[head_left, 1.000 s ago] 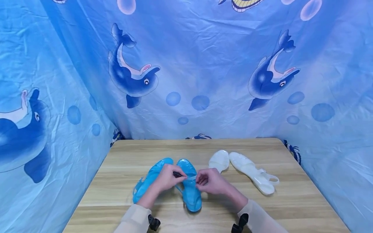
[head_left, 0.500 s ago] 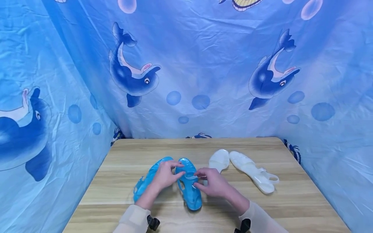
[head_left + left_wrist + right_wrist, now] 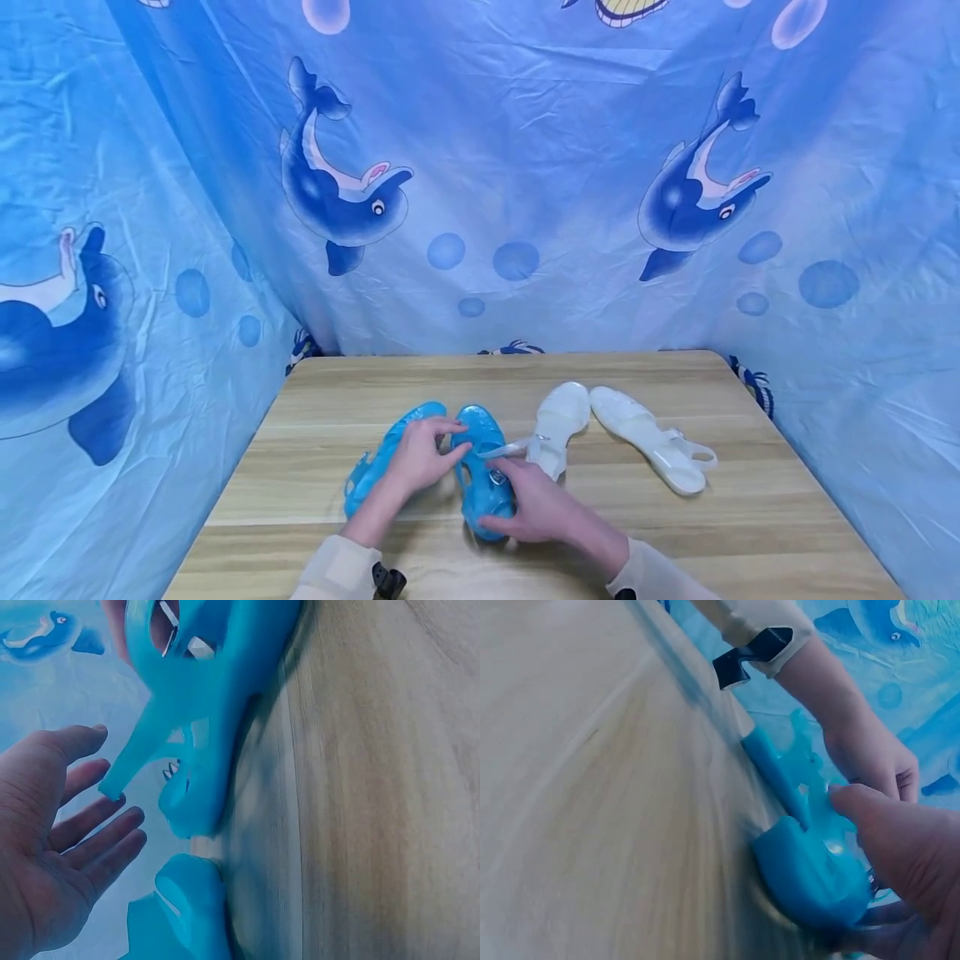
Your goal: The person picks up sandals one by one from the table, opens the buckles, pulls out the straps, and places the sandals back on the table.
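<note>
Two blue jelly sandals lie side by side on the wooden table. My right hand [image 3: 536, 500] grips the heel of the right blue sandal [image 3: 474, 425]; in the right wrist view its thumb [image 3: 862, 806] lies over the sandal's upper side and the fingers are partly hidden beyond the heel. From that sandal's middle a pale loose strap [image 3: 506, 450] sticks out to the right, near a silver buckle [image 3: 497, 477]. Between the two blue sandals, my left hand [image 3: 422, 454] has its fingers spread and relaxed, overlapping the left blue sandal [image 3: 375, 475]. In the left wrist view its fingertips are beside a strap end [image 3: 112, 786].
A white sandal [image 3: 564, 408] lies just right of the blue pair, close to the pale strap. Further right, another white sandal [image 3: 652, 442] is angled outward, its heel strap standing up. Behind the wooden table [image 3: 315, 400] hangs a blue dolphin-print curtain [image 3: 480, 167].
Both hands were at the right blue sandal's strap. The left hand's fingers have spread; the right hand has moved down to grip the heel. The pale strap now points out to the right.
</note>
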The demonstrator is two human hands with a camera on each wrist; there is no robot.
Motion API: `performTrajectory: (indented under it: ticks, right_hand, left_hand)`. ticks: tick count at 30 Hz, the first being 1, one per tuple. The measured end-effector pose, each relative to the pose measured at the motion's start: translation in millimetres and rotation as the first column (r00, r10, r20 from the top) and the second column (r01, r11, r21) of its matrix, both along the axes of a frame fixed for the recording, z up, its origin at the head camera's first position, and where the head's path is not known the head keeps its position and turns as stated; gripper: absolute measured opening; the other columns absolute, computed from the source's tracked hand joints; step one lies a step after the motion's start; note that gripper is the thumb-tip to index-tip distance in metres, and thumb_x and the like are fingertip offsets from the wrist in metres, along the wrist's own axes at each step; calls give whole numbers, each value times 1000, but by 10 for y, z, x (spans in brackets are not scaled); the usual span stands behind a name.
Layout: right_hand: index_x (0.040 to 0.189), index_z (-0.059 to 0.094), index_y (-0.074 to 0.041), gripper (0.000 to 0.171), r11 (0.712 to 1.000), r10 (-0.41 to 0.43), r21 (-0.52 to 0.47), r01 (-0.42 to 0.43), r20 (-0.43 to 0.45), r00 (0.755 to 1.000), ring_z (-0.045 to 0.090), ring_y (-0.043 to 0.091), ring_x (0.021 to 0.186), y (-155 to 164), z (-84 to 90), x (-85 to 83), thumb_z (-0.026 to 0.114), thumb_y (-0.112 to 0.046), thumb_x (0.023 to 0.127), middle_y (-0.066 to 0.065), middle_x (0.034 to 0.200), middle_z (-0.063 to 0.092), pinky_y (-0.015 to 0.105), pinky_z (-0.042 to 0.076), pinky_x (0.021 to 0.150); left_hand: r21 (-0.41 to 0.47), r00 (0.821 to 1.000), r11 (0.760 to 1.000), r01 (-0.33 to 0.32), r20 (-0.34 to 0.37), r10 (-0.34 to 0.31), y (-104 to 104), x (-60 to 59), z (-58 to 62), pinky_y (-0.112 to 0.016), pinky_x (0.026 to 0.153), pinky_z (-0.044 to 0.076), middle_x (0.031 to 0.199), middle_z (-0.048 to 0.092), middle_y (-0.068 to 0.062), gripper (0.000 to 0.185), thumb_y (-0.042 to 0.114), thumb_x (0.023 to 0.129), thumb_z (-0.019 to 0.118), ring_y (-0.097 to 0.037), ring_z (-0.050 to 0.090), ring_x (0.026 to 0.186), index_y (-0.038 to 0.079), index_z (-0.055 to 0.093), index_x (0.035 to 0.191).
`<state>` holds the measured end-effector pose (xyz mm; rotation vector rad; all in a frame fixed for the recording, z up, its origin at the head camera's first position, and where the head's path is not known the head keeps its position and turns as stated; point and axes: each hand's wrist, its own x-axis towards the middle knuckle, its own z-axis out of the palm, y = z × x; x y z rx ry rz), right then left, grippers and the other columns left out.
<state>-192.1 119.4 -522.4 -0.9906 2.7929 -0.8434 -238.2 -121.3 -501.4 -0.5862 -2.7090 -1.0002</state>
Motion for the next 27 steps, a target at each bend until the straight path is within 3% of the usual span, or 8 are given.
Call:
performTrajectory:
  ticks: [2, 6, 14, 16, 18, 21, 23, 27]
  right_hand:
    - [149, 54, -5, 81, 1000, -7, -17, 7, 17, 1000, 65, 25, 131, -29, -35, -22, 76, -58, 92, 11, 146, 65, 44, 58, 106]
    - [150, 54, -7, 75, 1000, -12, -11, 12, 3, 1000, 65, 24, 132, -93, -69, -79, 79, -47, 92, 9, 146, 65, 41, 57, 108]
    - [149, 57, -6, 60, 998, 2, -56, 0, 42, 999, 66, 24, 133, -99, 70, -112, 72, -38, 101, 8, 146, 66, 42, 56, 109]
    - [145, 61, -4, 53, 997, -4, -83, 9, 58, 998, 69, 29, 130, -35, 172, -118, 72, -32, 101, 10, 144, 69, 42, 59, 105]
    - [138, 66, 0, 44, 992, -21, -126, 27, 53, 998, 73, 34, 122, 68, 287, -140, 72, -22, 100, 14, 137, 72, 42, 61, 99]
    - [126, 71, 3, 30, 976, -81, -199, 84, 25, 996, 76, 37, 110, 297, 439, -219, 70, -9, 98, 20, 124, 76, 42, 64, 91]
    - [121, 73, 3, 25, 965, -144, -222, 140, -5, 990, 77, 35, 106, 462, 504, -280, 69, -6, 97, 21, 117, 77, 42, 65, 88]
    - [117, 76, 0, 21, 945, -271, -192, 264, -14, 962, 79, 28, 102, 756, 555, -382, 71, -6, 97, 18, 114, 79, 40, 65, 87]
  left_hand:
    - [10, 1000, 1000, 0, -11, 0, 5, 2, 0, -40, 84, 60, 125, 79, -10, 27, 25, 93, 83, -25, 75, 93, 12, 83, 117]
    - [27, 999, 1000, 7, -34, -6, 30, -5, 27, -56, 105, 56, 129, 78, -12, 28, 25, 94, 82, -36, 70, 126, 11, 82, 118]
    - [21, 999, 1000, 3, -34, -2, 159, -53, 141, -58, 103, 57, 130, 77, -11, 29, 28, 95, 81, -37, 71, 124, 12, 82, 120]
    - [13, 1000, 1000, 10, -23, -10, 227, -84, 194, -46, 89, 63, 131, 77, -10, 29, 28, 96, 81, -31, 78, 100, 14, 82, 121]
    - [14, 1000, 1000, 24, -20, -24, 313, -113, 256, -43, 85, 64, 130, 77, -9, 28, 27, 95, 81, -29, 78, 96, 14, 82, 120]
    - [12, 998, 998, 62, 2, -62, 458, -172, 331, -41, 82, 64, 130, 77, -9, 28, 26, 96, 80, -26, 78, 96, 14, 81, 122]
    - [13, 996, 996, 91, 9, -91, 554, -206, 354, -49, 98, 61, 128, 78, -9, 27, 25, 97, 79, -30, 73, 121, 14, 81, 122]
    - [5, 987, 990, 143, 72, -143, 734, -267, 364, -46, 97, 61, 127, 78, -8, 28, 26, 98, 78, -28, 73, 119, 15, 80, 124]
